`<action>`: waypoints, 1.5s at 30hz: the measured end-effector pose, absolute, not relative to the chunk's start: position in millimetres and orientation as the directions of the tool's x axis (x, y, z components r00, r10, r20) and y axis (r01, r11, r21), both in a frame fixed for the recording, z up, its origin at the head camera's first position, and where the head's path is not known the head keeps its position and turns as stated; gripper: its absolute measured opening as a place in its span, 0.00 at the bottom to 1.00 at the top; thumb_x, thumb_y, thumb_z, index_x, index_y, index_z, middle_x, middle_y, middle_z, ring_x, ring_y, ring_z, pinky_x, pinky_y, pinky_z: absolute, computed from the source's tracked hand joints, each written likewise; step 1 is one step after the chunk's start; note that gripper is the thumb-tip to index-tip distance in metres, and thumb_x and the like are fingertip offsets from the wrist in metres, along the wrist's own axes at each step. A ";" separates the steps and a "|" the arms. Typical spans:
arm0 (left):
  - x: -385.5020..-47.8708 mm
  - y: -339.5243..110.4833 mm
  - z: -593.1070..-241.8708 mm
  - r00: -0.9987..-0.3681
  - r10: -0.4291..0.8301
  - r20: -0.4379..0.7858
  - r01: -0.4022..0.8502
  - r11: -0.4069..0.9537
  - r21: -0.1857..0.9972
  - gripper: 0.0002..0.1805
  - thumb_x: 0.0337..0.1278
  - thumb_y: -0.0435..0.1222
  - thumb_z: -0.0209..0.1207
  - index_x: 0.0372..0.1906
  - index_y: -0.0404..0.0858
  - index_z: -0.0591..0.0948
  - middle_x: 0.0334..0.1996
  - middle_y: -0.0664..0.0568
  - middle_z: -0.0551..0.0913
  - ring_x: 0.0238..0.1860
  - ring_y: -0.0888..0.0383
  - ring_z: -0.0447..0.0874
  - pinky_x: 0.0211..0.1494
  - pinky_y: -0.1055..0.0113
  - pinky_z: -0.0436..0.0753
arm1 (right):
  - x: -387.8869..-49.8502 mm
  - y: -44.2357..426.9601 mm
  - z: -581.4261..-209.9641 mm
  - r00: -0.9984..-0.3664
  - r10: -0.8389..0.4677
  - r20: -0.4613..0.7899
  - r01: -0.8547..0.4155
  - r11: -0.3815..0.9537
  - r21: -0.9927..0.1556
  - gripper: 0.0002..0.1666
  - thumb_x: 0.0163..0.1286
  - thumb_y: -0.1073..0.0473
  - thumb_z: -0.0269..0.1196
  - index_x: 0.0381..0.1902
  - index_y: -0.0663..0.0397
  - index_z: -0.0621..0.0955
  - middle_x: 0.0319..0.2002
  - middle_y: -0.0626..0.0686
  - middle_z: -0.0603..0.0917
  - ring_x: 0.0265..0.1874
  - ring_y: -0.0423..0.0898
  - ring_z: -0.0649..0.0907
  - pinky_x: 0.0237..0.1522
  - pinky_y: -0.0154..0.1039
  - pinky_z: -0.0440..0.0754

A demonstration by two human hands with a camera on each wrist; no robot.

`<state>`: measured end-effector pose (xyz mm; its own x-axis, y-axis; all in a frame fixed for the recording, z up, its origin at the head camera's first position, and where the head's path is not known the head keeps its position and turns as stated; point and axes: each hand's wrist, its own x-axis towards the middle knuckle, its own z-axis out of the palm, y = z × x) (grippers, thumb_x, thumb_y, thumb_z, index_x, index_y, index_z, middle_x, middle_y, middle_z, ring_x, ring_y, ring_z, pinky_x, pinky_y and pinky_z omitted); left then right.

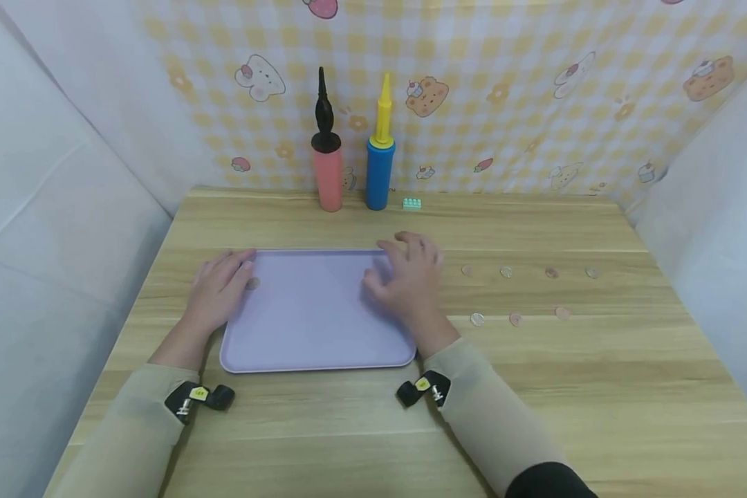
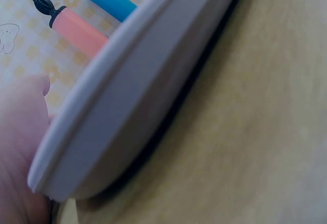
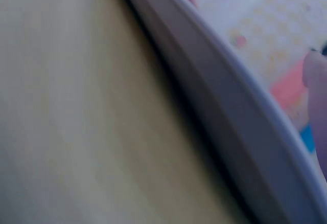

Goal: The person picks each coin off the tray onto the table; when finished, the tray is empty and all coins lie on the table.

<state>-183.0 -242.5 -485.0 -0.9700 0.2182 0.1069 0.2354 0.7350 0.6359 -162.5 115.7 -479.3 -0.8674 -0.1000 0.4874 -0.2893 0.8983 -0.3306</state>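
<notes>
A pale purple tray lies on the wooden table in the head view, with its front wall close up in the left wrist view. My left hand rests at the tray's left edge, fingers pointing away from me and thumb by the rim. Just beside that thumb, a small coin shows inside the tray. Over the tray's right side is my right hand, thumb and fingers spread apart with nothing visible between them. Several coins, one of them a silvery coin, lie right of this hand in two loose rows.
At the back stand a pink hand pump with a black nozzle and a blue hand pump with a yellow nozzle. A mint-green toy brick sits right of them. Behind hangs a checkered cloth.
</notes>
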 end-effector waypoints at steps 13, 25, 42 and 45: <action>-179.7 -244.2 -486.2 -0.973 0.187 0.138 0.232 0.743 0.627 0.31 0.86 0.48 0.41 0.76 0.30 0.72 0.71 0.29 0.73 0.73 0.30 0.66 0.78 0.29 0.50 | -122.8 43.9 -472.4 -0.960 -0.237 0.151 -0.252 0.964 -0.089 0.43 0.69 0.22 0.53 0.66 0.44 0.81 0.60 0.56 0.79 0.64 0.58 0.72 0.69 0.62 0.64; -180.3 -246.1 -482.2 -0.972 0.179 0.152 0.235 0.743 0.627 0.30 0.86 0.48 0.41 0.76 0.32 0.73 0.71 0.30 0.73 0.73 0.29 0.66 0.78 0.30 0.51 | -106.3 -9.5 -473.2 -0.962 -0.270 0.053 -0.274 0.953 -0.128 0.45 0.73 0.19 0.49 0.67 0.47 0.78 0.58 0.54 0.76 0.58 0.54 0.72 0.60 0.54 0.70; -181.3 -240.0 -481.7 -0.969 0.167 0.182 0.247 0.715 0.654 0.28 0.84 0.48 0.47 0.73 0.32 0.76 0.68 0.32 0.78 0.70 0.31 0.71 0.76 0.32 0.57 | -131.8 -71.6 -483.2 -0.975 -0.223 0.015 -0.222 0.957 -0.185 0.45 0.74 0.20 0.50 0.76 0.41 0.73 0.73 0.56 0.66 0.69 0.55 0.65 0.67 0.54 0.67; -181.6 -240.4 -481.2 -0.970 0.164 0.182 0.244 0.713 0.657 0.29 0.84 0.49 0.47 0.73 0.32 0.76 0.68 0.33 0.78 0.70 0.31 0.70 0.76 0.32 0.56 | -135.1 -80.1 -484.1 -0.972 -0.233 0.025 -0.233 0.951 -0.204 0.45 0.74 0.21 0.51 0.79 0.36 0.71 0.74 0.57 0.65 0.70 0.55 0.64 0.68 0.54 0.65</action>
<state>-181.6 -240.4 -481.2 -0.9695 0.1644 0.1816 0.2440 0.7134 0.6569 -135.1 -80.1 -484.1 -0.9722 -0.2328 0.0250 -0.2329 0.9509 -0.2039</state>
